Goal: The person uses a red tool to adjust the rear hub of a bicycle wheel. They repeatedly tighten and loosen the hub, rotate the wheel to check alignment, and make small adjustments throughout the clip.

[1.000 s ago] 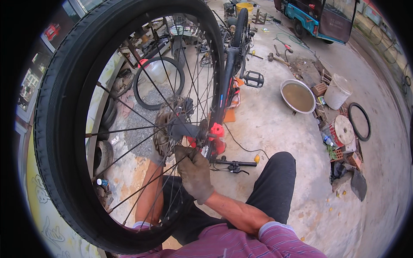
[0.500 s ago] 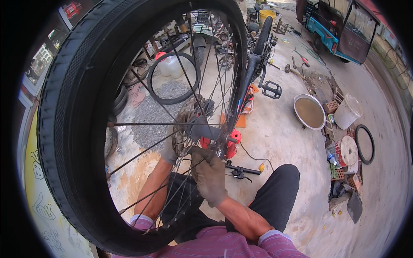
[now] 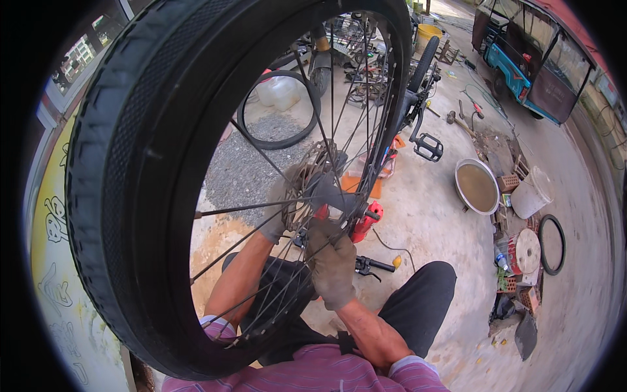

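Black rubber, all of it up close: bike wheel (image 3: pixel 124 170) stands tall in front of me, filling the L half of the view, its lower edge over my lap. Tyre is matte, w/ blocky tread at the outer edge, a diamond-textured band next to it, then smooth sidewall w/ a small pale scuff. Thin dark spokes (image 3: pixel 247 207) run from the rim to the hub area; my L leg shows btwn them.

Both my hands wear dirty grey-brown gloves, down by the hub. R hand (image 3: pixel 330 264): fingers curled & bunched; can't tell what's in them, if anything. L hand (image 3: pixel 281 206): partly hidden behind spokes & blurred, so can't tell if those fingers grip or just touch. Red part (image 3: pixel 367 222) just beside, to the R. Dark bike frame (image 3: pixel 382 147) runs up behind the wheel, black pedal (image 3: pixel 428 147) off its R side; handlebar (image 3: pixel 375 264) is low, near my R knee.

Writing: black outlined characters run down the yellow-&-white wall (image 3: pixel 49 261) at far L. Cargo tricycle (image 3: pixel 509 68), turquoise, top R, has faint lettering on its maroon panel (image 3: pixel 552 91), too small to read.
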Action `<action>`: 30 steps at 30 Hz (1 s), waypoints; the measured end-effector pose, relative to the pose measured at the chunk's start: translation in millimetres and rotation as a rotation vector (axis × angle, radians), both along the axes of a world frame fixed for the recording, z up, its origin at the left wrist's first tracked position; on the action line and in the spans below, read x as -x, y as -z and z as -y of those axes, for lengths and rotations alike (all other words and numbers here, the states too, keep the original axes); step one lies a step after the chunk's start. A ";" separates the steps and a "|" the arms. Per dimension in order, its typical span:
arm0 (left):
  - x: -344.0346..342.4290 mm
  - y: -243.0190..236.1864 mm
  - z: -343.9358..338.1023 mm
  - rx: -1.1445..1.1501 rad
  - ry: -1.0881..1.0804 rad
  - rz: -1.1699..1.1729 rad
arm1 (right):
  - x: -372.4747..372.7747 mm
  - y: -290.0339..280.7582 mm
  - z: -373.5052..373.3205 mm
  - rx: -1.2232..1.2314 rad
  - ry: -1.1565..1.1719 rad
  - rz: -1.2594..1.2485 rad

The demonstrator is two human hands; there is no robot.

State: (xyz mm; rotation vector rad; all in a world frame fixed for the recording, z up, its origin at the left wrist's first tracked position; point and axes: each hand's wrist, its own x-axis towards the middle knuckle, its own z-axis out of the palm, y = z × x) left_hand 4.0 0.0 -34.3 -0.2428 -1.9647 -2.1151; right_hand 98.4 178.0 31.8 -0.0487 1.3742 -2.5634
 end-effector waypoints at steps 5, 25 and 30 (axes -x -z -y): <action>-4.0 -9.7 -2.8 0.041 -0.045 0.018 | 2.3 10.2 0.5 0.104 -0.014 0.072; -11.5 -24.6 -16.2 0.189 -0.082 -0.015 | 5.8 20.1 -2.8 0.094 -0.069 0.114; -17.8 -35.5 -18.4 0.174 -0.057 -0.039 | 6.5 13.2 0.3 0.185 -0.060 0.136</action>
